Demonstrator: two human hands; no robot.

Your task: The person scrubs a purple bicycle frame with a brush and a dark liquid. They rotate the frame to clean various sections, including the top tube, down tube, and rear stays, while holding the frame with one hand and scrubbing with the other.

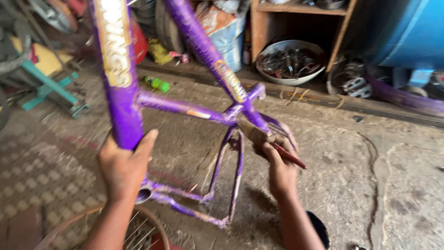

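Note:
A purple bicycle frame (180, 105) stands on the concrete floor, its paint worn and chipped. My left hand (124, 165) grips its thick down tube just above the bottom bracket. My right hand (276, 159) holds a paintbrush (266, 140) with a red handle; its bristles rest against the frame where the seat stays meet the seat tube. The frame's rear stays reach down to the floor between my two arms.
A rusty wheel rim with spokes (141, 231) lies at the bottom left. A metal bowl of parts (290, 61) sits under a wooden shelf. A green bottle (157, 84), a teal stand (48, 88) and a blue drum (407, 28) are around.

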